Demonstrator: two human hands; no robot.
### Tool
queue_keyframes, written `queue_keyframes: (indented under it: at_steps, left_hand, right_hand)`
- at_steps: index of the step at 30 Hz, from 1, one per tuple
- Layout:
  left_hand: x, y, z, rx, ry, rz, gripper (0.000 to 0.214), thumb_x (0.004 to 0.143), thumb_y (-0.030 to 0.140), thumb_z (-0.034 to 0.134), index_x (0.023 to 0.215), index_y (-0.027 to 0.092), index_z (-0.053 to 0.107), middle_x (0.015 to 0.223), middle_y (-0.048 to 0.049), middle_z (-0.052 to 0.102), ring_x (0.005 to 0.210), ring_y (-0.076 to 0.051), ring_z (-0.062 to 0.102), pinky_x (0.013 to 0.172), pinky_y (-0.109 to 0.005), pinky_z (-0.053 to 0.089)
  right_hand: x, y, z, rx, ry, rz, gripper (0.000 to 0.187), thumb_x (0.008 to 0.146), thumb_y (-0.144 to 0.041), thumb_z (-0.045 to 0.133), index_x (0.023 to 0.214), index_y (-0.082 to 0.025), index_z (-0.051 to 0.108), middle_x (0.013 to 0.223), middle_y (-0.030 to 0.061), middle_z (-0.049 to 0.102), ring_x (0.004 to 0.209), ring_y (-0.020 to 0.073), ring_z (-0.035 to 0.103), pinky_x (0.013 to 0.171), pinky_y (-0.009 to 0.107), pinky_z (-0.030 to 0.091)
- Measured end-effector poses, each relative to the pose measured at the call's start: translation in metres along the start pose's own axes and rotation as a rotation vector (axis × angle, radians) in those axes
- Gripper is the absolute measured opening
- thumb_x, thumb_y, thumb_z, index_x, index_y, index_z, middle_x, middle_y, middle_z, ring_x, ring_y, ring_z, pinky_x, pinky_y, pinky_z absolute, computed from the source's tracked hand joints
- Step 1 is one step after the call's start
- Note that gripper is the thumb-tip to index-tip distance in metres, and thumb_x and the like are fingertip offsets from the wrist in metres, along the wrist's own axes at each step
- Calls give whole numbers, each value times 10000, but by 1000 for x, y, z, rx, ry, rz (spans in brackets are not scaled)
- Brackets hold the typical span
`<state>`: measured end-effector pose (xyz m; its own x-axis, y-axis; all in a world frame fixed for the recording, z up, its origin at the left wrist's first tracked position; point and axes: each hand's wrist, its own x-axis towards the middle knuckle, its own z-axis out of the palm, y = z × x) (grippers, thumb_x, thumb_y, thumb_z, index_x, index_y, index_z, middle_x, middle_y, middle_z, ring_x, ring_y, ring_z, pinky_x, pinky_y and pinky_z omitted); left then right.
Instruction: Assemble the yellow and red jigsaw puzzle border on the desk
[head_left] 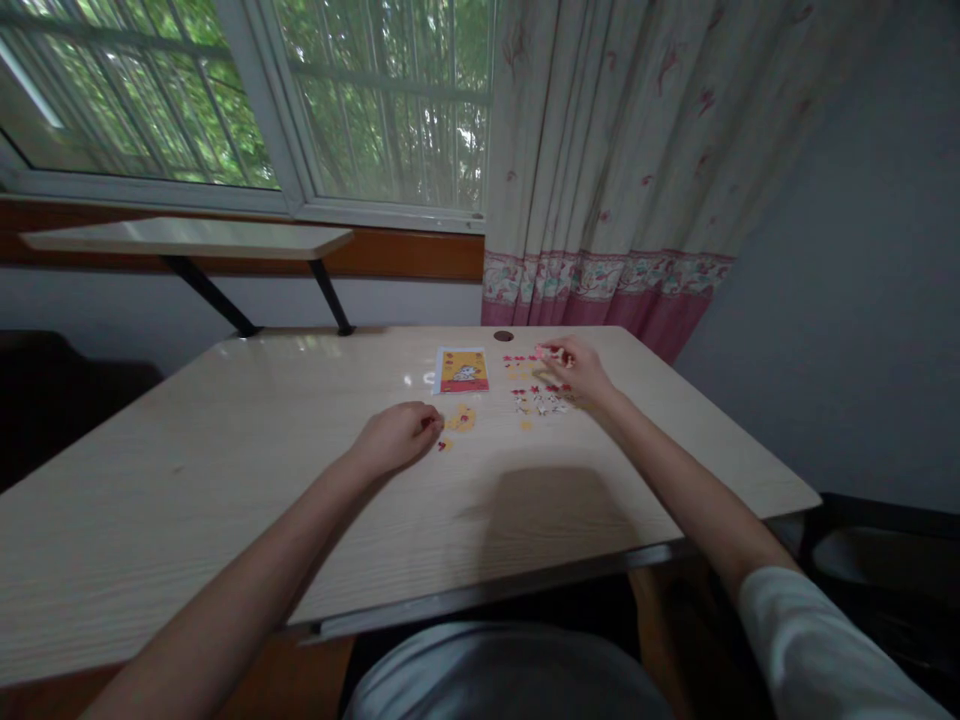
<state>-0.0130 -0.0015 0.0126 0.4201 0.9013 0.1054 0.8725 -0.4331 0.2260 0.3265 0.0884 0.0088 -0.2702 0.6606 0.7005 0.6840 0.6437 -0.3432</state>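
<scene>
Small jigsaw pieces [538,398] in red, yellow and white lie scattered on a light wooden table [225,470]. A printed picture card [462,370], orange and red, lies flat just left of them. My right hand [576,372] reaches over the scattered pieces, fingers pinched on a small red piece at its tips. My left hand [396,436] rests on the table with fingers curled, pressed against a small joined cluster of yellow pieces [460,419]. A single loose piece [445,445] lies just below that cluster.
A round cable hole [503,336] sits near the table's far edge. A narrow shelf on black brackets [187,238] juts out under the window [300,100]. A patterned curtain [615,180] hangs at the back right. My lap is below the near table edge.
</scene>
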Motion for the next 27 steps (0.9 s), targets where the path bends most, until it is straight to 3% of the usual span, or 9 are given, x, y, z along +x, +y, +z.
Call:
queue_keyframes:
  at_steps: [6,10,15,27]
  left_hand:
    - [4,-2,4,2,-1,-16,334,906,377,416,903,192,695,929,-78,722,795,-217,642,629,-279,400]
    - [5,-3,6,-1,0,-15,340,908,383,418,914,191,699,940,-80,720,809,-219,642,630,-281,402]
    - [4,-3,5,-12,-8,5,351,909,379,414,911,185,706,944,-92,716,822,-223,641,658,-291,421]
    - [3,-1,4,-11,-14,-1,341,908,373,424,927,182,706,947,-97,711,824,-229,641,659,-288,421]
  right_hand:
    - [0,99,-28,-210,-144,288,273,763,-331,680,954,-145,736,1023,121,659,783,180,594,767,313,484]
    - [-11,138,-47,-321,-227,507,246,779,-300,648,935,-133,740,985,123,697,844,202,621,792,304,475]
    - [-14,151,-47,-340,-271,582,201,787,-232,644,912,-115,748,932,128,728,844,200,638,789,293,473]
    - [-5,151,-38,-345,-300,687,256,800,-185,640,1012,-87,743,908,124,735,752,166,635,719,250,468]
